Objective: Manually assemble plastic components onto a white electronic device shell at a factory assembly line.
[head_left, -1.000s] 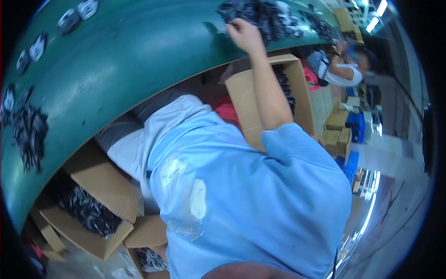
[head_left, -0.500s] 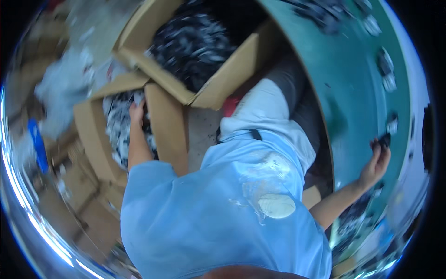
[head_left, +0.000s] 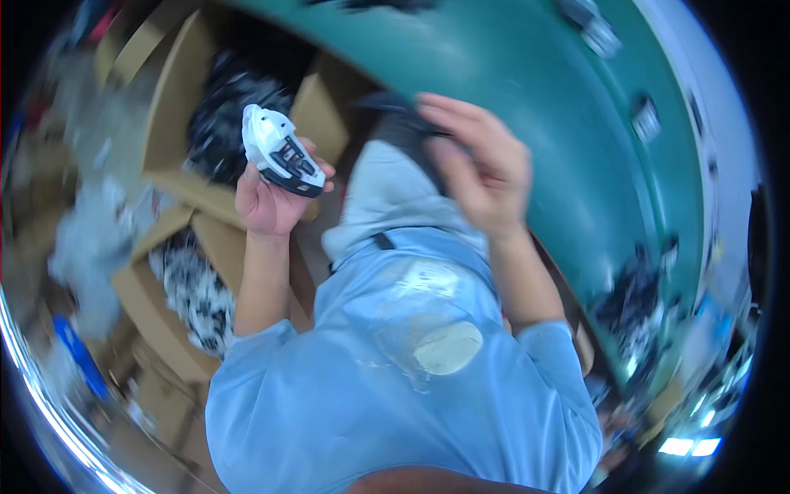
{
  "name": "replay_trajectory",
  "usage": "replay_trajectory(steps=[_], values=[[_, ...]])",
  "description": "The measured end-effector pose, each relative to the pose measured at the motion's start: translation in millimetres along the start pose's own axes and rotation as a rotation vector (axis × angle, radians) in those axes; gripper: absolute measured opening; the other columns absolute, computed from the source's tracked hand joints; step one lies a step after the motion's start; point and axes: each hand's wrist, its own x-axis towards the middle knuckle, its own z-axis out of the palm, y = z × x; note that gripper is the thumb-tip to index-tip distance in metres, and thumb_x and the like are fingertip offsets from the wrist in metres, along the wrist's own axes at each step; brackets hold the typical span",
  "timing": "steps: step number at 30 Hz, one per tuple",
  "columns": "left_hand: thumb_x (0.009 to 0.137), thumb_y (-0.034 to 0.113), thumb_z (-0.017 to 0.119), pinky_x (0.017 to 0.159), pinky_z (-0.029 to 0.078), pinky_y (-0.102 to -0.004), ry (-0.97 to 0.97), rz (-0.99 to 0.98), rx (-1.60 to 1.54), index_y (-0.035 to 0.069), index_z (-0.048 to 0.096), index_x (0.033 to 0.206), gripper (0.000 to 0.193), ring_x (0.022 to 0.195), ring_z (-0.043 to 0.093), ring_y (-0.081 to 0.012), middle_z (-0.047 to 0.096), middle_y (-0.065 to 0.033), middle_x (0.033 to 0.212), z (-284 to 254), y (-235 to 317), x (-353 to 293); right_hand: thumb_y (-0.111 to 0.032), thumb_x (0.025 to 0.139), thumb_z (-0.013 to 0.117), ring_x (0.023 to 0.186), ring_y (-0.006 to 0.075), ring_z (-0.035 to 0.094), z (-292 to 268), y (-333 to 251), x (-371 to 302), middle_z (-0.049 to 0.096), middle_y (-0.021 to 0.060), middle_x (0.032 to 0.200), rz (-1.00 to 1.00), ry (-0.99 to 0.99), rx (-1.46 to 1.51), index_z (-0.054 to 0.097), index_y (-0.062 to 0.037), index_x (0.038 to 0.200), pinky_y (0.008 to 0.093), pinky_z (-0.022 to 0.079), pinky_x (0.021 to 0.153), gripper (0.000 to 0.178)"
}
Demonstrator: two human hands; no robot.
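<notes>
My left hand (head_left: 276, 198) grips a white plastic shell (head_left: 267, 136) with a black lower edge and a slotted dark inner side, held up over the cardboard boxes. Its rounded white end points away from me. Off to the right, my right hand (head_left: 481, 165) is raised above my lap, thumb and fingers closed on a black plastic piece (head_left: 391, 103). Motion blurs that piece, so its exact shape cannot be made out. The two hands are apart, and the parts do not touch.
Ahead on the left, a cardboard box (head_left: 164, 107) holds dark parts (head_left: 234, 99). Nearer, another box (head_left: 156, 317) contains white and black pieces (head_left: 193, 284). A green table (head_left: 568, 165) curves along the right, bearing spaced parts (head_left: 646, 119) and a dark pile (head_left: 634, 305).
My left hand has come out of the nearer box, bringing up the white shell. My right hand has moved from the green table's far side to above my lap with the black piece.
</notes>
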Motion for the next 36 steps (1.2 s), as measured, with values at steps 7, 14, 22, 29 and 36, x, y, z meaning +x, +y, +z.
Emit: replay_trajectory(steps=[7, 14, 22, 29, 36], values=[[0.101, 0.027, 0.06, 0.102, 0.052, -0.0579, -0.066, -0.258, 0.28, 0.003, 0.035, 0.152, 0.061, 0.129, 0.056, -0.0401, 0.053, -0.0229, 0.141, 51.7, -114.2, 100.8, 0.0, 0.08, 0.077, 0.082, 0.0235, 0.069, -44.7, 24.5, -38.3, 0.073, 0.0141, 0.114, 0.014, 0.531, -0.092, 0.078, -0.0068, 0.111, 0.0317, 0.055, 0.072, 0.031], [0.103, 0.022, 0.055, 0.114, 0.043, -0.0513, -0.061, -0.295, 0.307, 0.005, 0.028, 0.155, 0.061, 0.139, 0.048, -0.0305, 0.043, -0.0164, 0.153, 59.0, -164.8, 109.0, -0.004, 0.078, 0.08, 0.074, 0.0223, 0.066, -81.0, 34.6, -63.4, 0.075, 0.0137, 0.111, 0.018, 0.453, -0.225, 0.078, -0.0052, 0.11, 0.0314, 0.053, 0.069, 0.032], [0.102, 0.015, 0.059, 0.115, 0.041, -0.0489, -0.073, -0.202, 0.411, 0.006, 0.033, 0.152, 0.058, 0.137, 0.049, -0.0284, 0.047, -0.0149, 0.149, 70.1, -166.9, 102.9, -0.005, 0.081, 0.078, 0.077, 0.0214, 0.066, -87.4, 44.1, -66.2, 0.075, 0.0129, 0.111, 0.012, 0.462, -0.228, 0.078, -0.005, 0.111, 0.0316, 0.052, 0.071, 0.03], [0.104, 0.016, 0.056, 0.115, 0.041, -0.048, -0.063, -0.173, 0.507, 0.005, 0.033, 0.152, 0.055, 0.137, 0.05, -0.028, 0.047, -0.015, 0.149, 59.9, -166.4, 93.9, -0.011, 0.082, 0.08, 0.084, 0.0229, 0.068, -82.1, 40.0, -65.8, 0.075, 0.0134, 0.112, 0.047, 0.36, -0.201, 0.077, -0.0048, 0.113, 0.0316, 0.054, 0.073, 0.031], [0.105, 0.019, 0.053, 0.11, 0.046, -0.0444, -0.05, -0.223, 0.469, 0.007, 0.033, 0.152, 0.052, 0.133, 0.053, -0.0271, 0.049, -0.0148, 0.147, 70.1, -171.4, 95.1, -0.017, 0.082, 0.081, 0.093, 0.0261, 0.072, -93.2, 45.7, -67.9, 0.074, 0.0141, 0.112, 0.038, 0.261, -0.237, 0.077, -0.0044, 0.114, 0.0338, 0.056, 0.079, 0.034]])
